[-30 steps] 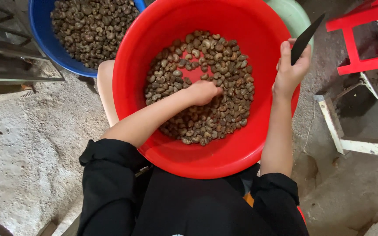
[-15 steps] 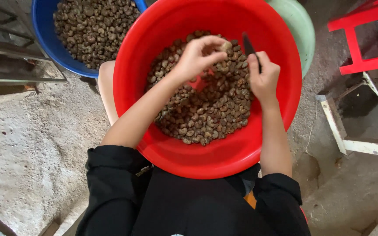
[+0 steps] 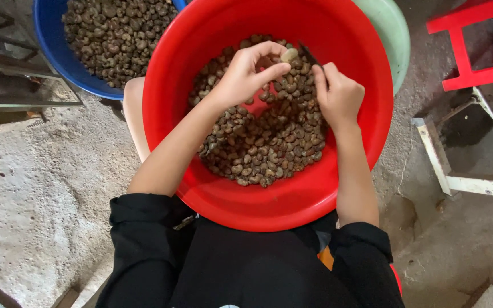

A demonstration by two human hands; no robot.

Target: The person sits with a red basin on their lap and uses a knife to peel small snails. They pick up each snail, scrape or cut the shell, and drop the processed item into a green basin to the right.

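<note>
A big red basin (image 3: 292, 199) rests on my lap, holding a heap of brown cashew nuts (image 3: 263, 142). Above the heap my left hand (image 3: 246, 71) pinches a single pale nut (image 3: 288, 55) between thumb and fingers. My right hand (image 3: 338, 94) is closed around a small dark knife (image 3: 309, 56), whose blade tip meets the held nut. Both hands hover close together over the far half of the basin.
A blue basin (image 3: 58, 57) full of similar nuts stands at the upper left. A green basin rim (image 3: 395, 34) shows behind the red one. A red stool (image 3: 475, 45) and a white frame (image 3: 457, 177) sit at right on the rough concrete floor (image 3: 41, 188).
My left hand lifted from the heap with a nut. My right hand came in from the basin's right rim with the knife and now meets the nut.
</note>
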